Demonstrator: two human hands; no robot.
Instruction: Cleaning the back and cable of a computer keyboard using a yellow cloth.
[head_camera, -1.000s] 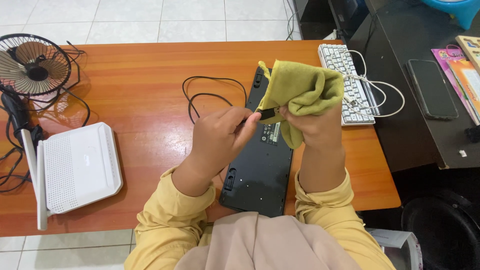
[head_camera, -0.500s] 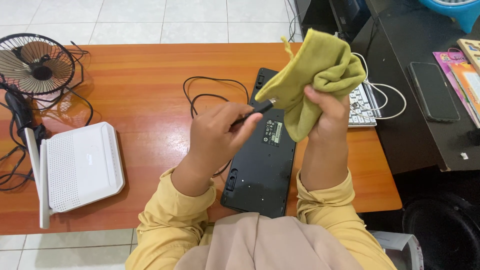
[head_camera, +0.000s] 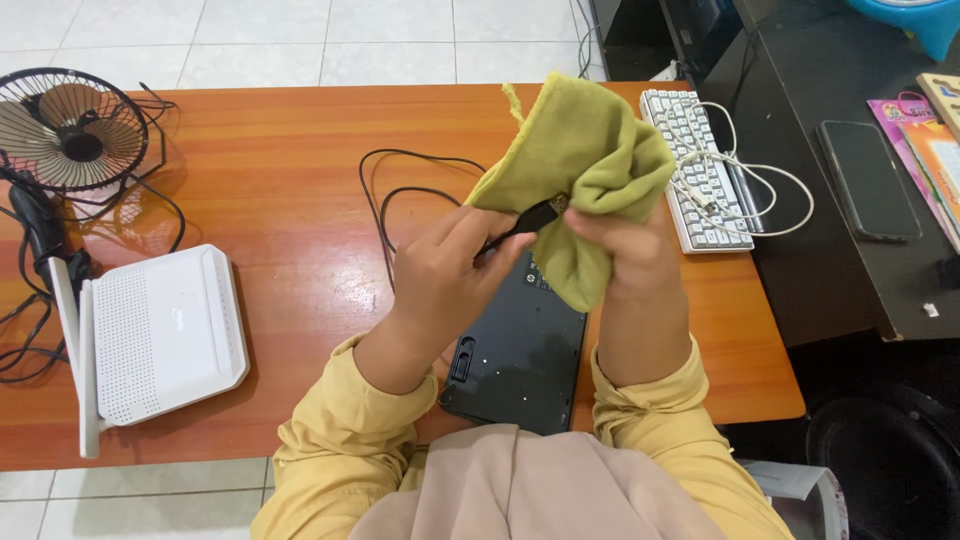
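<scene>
Pinching a black plug (head_camera: 537, 214), left hand (head_camera: 450, 270) meets right hand (head_camera: 625, 250) gripping the olive cloth (head_camera: 580, 160).

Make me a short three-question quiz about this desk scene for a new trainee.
1. True or false: the black keyboard lies with its keys facing up.
2. Which hand holds the green cloth? A) left hand B) right hand C) neither
3. Fill in: the left hand pinches the black ____ on the end of the cable.

Key
1. False: its underside shows.
2. B: the right hand grips it.
3. plug, touching the cloth.
</scene>
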